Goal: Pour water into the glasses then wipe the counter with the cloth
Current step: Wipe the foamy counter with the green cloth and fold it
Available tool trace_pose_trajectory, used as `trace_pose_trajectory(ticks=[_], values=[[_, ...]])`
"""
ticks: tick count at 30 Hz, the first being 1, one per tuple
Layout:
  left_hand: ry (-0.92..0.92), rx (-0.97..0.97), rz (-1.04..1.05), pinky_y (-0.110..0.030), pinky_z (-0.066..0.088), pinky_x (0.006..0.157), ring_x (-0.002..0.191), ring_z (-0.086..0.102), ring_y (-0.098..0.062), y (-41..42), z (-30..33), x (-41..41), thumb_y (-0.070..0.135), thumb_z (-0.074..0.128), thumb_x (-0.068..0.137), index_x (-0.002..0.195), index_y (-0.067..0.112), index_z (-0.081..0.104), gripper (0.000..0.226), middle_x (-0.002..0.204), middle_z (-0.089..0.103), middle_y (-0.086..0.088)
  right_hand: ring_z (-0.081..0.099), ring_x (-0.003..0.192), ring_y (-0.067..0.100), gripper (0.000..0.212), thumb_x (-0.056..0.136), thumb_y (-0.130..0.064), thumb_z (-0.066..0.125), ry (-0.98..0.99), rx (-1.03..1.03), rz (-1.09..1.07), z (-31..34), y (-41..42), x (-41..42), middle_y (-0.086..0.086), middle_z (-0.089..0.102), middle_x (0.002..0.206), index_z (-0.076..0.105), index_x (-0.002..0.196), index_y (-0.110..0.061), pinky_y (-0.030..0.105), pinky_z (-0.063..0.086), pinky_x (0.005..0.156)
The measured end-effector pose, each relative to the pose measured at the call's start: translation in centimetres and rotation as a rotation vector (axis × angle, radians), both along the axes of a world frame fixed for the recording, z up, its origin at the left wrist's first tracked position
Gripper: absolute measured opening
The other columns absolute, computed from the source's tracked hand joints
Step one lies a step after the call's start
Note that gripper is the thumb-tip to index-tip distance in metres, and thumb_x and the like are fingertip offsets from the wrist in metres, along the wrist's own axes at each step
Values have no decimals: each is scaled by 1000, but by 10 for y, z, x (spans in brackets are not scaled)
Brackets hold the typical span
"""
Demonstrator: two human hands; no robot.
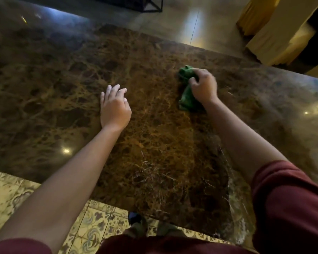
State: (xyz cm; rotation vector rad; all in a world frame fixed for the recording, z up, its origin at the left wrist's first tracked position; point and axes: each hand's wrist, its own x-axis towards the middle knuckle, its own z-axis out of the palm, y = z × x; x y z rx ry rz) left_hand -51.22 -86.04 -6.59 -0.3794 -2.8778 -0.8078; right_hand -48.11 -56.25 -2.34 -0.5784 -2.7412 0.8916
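A crumpled green cloth (186, 92) lies on the brown marble counter (154, 147), right of centre. My right hand (203, 85) grips the cloth from above with curled fingers and covers its right side. To the left, my left hand (114, 105) rests flat on the counter with straight, slightly spread fingers and holds nothing. No glasses and no water vessel are in view.
The counter's near edge runs along a patterned tile floor (92, 222), where my shoes (136, 222) show. Beyond its far edge lie a glossy floor (191, 21), a black metal frame (152, 4) and yellow fabric (275, 33) at top right.
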Motion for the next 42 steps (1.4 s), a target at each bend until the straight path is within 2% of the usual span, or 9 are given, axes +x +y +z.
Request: trace_pose_trajectory(ticks=[13,18,23,27,30,33,35,37,42], values=[[-52,-17,-146,-49,11,128,155,23,-34,-13,12,3,8,48,106,145,9,55,40,161,40,-12,58,119,20,35,94,-27,66,-11,51,840,-7,-183,212,2,67,132,75,128,-26,41,50,101],[53,1,-169,-49,18,127,153,28,-33,-11,12,15,11,49,104,138,5,61,37,156,46,-16,69,103,16,27,87,-15,78,-40,-149,686,6,-178,258,2,74,116,82,114,-16,37,60,86],[143,5,-339,-55,20,125,152,29,-36,-3,17,40,13,54,101,132,4,65,35,152,50,-16,75,82,11,21,89,-28,68,51,-367,142,43,-112,287,-10,77,94,76,107,-33,21,59,65],[51,-35,-524,-54,20,125,154,25,-36,24,16,77,21,55,100,136,5,63,40,156,45,-17,74,91,13,26,91,-22,66,112,-242,-342,57,-28,291,-10,76,94,77,113,-31,33,63,83],[-69,-142,-496,-49,10,127,157,11,-33,35,9,92,39,50,103,153,12,42,58,168,21,-16,74,96,17,34,92,-24,68,10,-124,-436,55,13,275,-7,76,100,78,124,-27,39,61,92],[-86,-279,-455,-46,2,127,159,2,-29,40,2,95,54,33,105,161,16,25,68,171,9,-13,72,94,11,39,96,-25,64,-16,-87,-348,38,20,244,-8,75,107,74,134,-26,32,59,94],[-60,-322,-430,-46,2,127,159,1,-27,42,0,97,57,24,104,162,17,22,70,171,10,-11,68,120,19,43,104,-26,59,-55,-17,-268,20,17,219,3,72,134,65,145,-19,31,48,108],[-42,-336,-408,-46,3,127,159,2,-26,44,1,99,60,21,103,162,19,22,71,172,11,-9,39,154,29,51,109,-31,51,-142,123,-173,4,13,195,11,48,164,52,156,-11,38,25,127],[-50,-368,-386,-46,6,128,159,4,-23,43,6,101,59,23,104,161,21,23,69,172,13,-6,17,163,31,56,110,-30,47,-191,354,279,-6,-6,169,14,27,174,39,163,-12,47,11,133]])
